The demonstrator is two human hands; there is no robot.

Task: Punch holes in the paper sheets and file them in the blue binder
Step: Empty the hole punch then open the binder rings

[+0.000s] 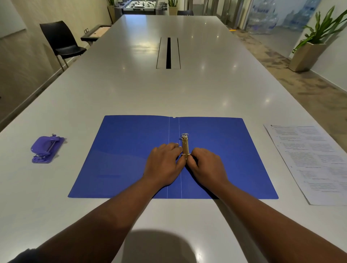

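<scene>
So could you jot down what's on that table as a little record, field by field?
binder: blue binder lies open flat, no sheets in it
ring clip: gold ring mechanism beside the spine
left hand: left hand fingers on the near ring
right hand: right hand pinches the near ring
punch: purple hole punch left of the binder, untouched
paper: printed sheets right of the binder
surface: grey table

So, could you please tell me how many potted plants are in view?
3: one plant in a planter on the floor at far right, and two beyond the table's far end, at left and right. Others may be hidden.
</scene>
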